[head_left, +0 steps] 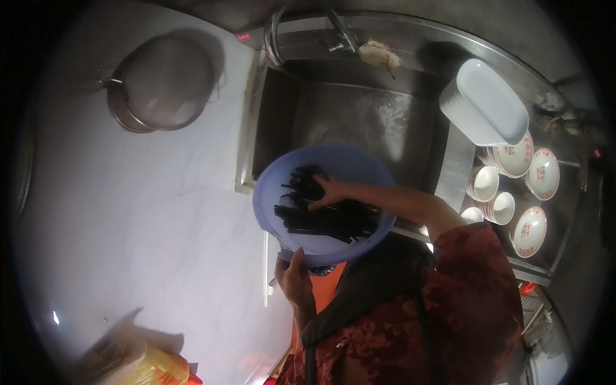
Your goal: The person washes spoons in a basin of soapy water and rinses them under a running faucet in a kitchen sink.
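My left hand (294,276) grips the lower rim of a blue plastic basin (327,156), which is tilted over the near edge of a stainless steel sink (351,115). Inside the basin lies a heap of black chopsticks (322,221), most of them side by side. My right hand (329,191) reaches into the basin from the right, fingers spread over a bunch of black utensils (305,185) at the back. Whether its fingers hold any of them cannot be told.
Stacked white oblong dishes (493,101), patterned plates (529,232) and small bowls (485,184) stand right of the sink. A cloth (379,54) lies by the faucet (341,45). On the left counter are a round metal pot (166,82) and a yellow plastic bag (159,368).
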`<act>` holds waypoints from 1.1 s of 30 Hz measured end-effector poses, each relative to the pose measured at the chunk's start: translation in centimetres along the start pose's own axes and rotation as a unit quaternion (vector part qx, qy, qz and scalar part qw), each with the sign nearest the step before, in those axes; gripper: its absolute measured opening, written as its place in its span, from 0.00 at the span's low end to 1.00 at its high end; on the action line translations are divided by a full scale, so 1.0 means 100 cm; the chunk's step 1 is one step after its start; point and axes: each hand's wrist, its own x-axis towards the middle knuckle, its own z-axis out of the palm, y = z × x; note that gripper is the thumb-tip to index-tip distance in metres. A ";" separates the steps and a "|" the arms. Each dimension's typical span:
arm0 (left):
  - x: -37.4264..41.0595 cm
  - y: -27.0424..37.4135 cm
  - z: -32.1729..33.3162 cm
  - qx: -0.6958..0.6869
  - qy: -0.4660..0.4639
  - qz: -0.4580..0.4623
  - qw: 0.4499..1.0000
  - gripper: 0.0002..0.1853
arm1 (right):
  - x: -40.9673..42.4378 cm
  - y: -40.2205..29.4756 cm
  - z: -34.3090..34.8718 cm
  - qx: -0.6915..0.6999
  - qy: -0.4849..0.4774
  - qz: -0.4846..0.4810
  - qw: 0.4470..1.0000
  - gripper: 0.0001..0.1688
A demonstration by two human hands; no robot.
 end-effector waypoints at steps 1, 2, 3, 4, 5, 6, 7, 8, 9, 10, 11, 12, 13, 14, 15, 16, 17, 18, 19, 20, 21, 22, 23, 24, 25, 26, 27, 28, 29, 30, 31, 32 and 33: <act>0.000 0.003 0.002 0.005 -0.004 -0.007 1.000 0.12 | 0.001 0.001 0.000 0.005 -0.004 0.005 1.000 0.77; -0.001 0.005 0.004 0.009 -0.009 -0.015 1.000 0.12 | 0.002 0.003 0.000 0.010 -0.008 0.010 1.000 0.77; -0.001 0.008 0.009 0.007 -0.013 -0.018 1.000 0.12 | 0.002 0.004 0.001 0.014 -0.012 0.016 1.000 0.77; -0.001 0.012 0.016 0.004 -0.017 -0.023 1.000 0.12 | 0.004 0.005 0.001 0.009 -0.022 0.021 0.999 0.78; -0.001 0.013 0.021 0.002 -0.021 -0.028 0.999 0.12 | 0.005 0.007 -0.001 0.005 -0.032 0.026 0.999 0.78; 0.000 0.016 0.022 0.002 -0.026 -0.026 0.999 0.12 | 0.008 0.006 -0.004 -0.001 -0.042 0.029 0.999 0.78; 0.001 0.017 0.023 0.002 -0.030 -0.024 0.999 0.12 | 0.010 0.007 -0.004 0.002 -0.048 0.029 0.998 0.78; 0.002 0.019 0.024 0.002 -0.034 -0.023 0.999 0.12 | 0.013 0.009 -0.002 0.005 -0.054 0.029 0.998 0.78; 0.003 0.020 0.024 -0.003 -0.040 -0.033 0.999 0.12 | 0.014 0.009 -0.002 0.007 -0.060 0.030 0.998 0.78; 0.005 0.023 0.024 -0.009 -0.045 -0.042 0.998 0.12 | 0.015 0.010 -0.004 0.013 -0.067 0.028 0.997 0.78; 0.006 0.025 0.025 -0.014 -0.050 -0.052 0.997 0.12 | 0.015 0.011 -0.006 0.020 -0.075 0.026 0.997 0.77; 0.006 0.026 0.027 -0.020 -0.052 -0.056 0.997 0.12 | 0.015 0.012 -0.007 0.027 -0.083 0.024 0.996 0.77; 0.005 0.029 0.031 -0.025 -0.054 -0.060 0.996 0.12 | 0.018 0.016 -0.005 0.032 -0.083 0.018 0.996 0.77; 0.006 0.031 0.036 -0.031 -0.058 -0.065 0.996 0.12 | 0.020 0.021 -0.005 0.038 -0.080 0.014 0.996 0.76; 0.009 0.030 0.034 -0.030 -0.069 -0.059 0.995 0.11 | 0.020 0.020 -0.006 0.043 -0.079 0.008 0.996 0.76; 0.012 0.028 0.031 -0.029 -0.079 -0.054 0.995 0.11 | 0.021 0.020 -0.007 0.043 -0.085 0.003 0.995 0.76; 0.015 0.027 0.030 -0.028 -0.090 -0.048 0.994 0.11 | 0.020 0.019 -0.008 0.044 -0.091 -0.001 0.995 0.76; 0.015 0.028 0.031 -0.031 -0.090 -0.051 0.994 0.11 | 0.019 0.018 -0.010 0.044 -0.097 -0.005 0.994 0.75; 0.013 0.030 0.034 -0.033 -0.090 -0.055 0.994 0.11 | 0.020 0.019 -0.010 0.055 -0.097 -0.018 0.994 0.75; 0.012 0.032 0.037 -0.036 -0.090 -0.058 0.994 0.11 | 0.021 0.022 -0.009 0.066 -0.096 -0.030 0.993 0.75; 0.011 0.033 0.040 -0.031 -0.092 -0.052 0.994 0.11 | 0.022 0.024 -0.007 0.077 -0.096 -0.043 0.991 0.75; 0.010 0.034 0.044 -0.027 -0.095 -0.047 0.994 0.11 | 0.022 0.026 -0.008 0.075 -0.096 -0.043 0.992 0.75; 0.010 0.034 0.046 -0.022 -0.098 -0.041 0.994 0.11 | 0.022 0.027 -0.008 0.073 -0.095 -0.043 0.992 0.75; 0.010 0.033 0.044 -0.032 -0.096 -0.045 0.994 0.11 | 0.021 0.026 -0.009 0.070 -0.095 -0.044 0.992 0.74; 0.010 0.032 0.040 -0.042 -0.095 -0.048 0.993 0.11 | 0.021 0.024 -0.009 0.062 -0.095 -0.035 0.993 0.74; 0.010 0.030 0.037 -0.052 -0.093 -0.052 0.993 0.11 | 0.021 0.022 -0.009 0.054 -0.096 -0.026 0.994 0.74; 0.009 0.028 0.035 -0.059 -0.090 -0.053 0.993 0.10 | 0.019 0.021 -0.009 0.046 -0.096 -0.015 0.994 0.74; 0.009 0.027 0.033 -0.065 -0.086 -0.054 0.993 0.10 | 0.019 0.022 -0.008 0.045 -0.094 -0.013 0.994 0.74; 0.008 0.025 0.031 -0.071 -0.083 -0.055 0.993 0.10 | 0.021 0.025 -0.006 0.044 -0.092 -0.011 0.995 0.74; 0.007 0.023 0.027 -0.075 -0.078 -0.053 0.993 0.10 | 0.020 0.021 -0.006 0.042 -0.091 -0.011 0.995 0.75; 0.007 0.020 0.020 -0.079 -0.074 -0.051 0.993 0.10 | 0.019 0.018 -0.007 0.027 -0.085 -0.007 0.996 0.75; 0.007 0.016 0.012 -0.084 -0.070 -0.049 0.993 0.10 | 0.017 0.013 -0.006 0.012 -0.079 -0.002 0.997 0.75; 0.006 0.012 0.000 -0.013 -0.051 -0.039 0.998 0.10 | 0.013 0.005 -0.006 -0.003 -0.073 0.002 0.997 0.75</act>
